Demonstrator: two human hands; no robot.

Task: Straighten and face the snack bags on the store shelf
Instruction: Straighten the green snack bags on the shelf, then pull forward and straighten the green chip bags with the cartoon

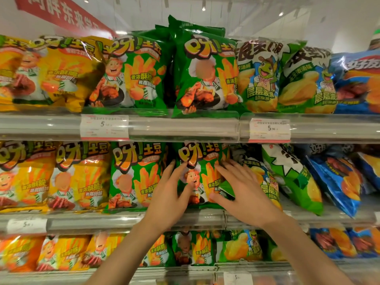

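Observation:
A green snack bag with a chef and fries (200,171) stands upright on the middle shelf (123,220). My left hand (170,194) lies on its left edge, fingers spread, thumb across the front. My right hand (242,194) presses its right edge, thumb pinching a folded green corner. Just right of it a green corn-snack bag (267,186) sits partly behind my right hand. Another white-and-green bag (292,177) leans to the right, tilted.
Yellow bags (80,175) and a second green bag (135,177) fill the middle shelf's left. Blue bags (337,182) lean at the right. The top shelf (185,126) carries upright bags and price tags (104,127). A lower shelf holds more bags.

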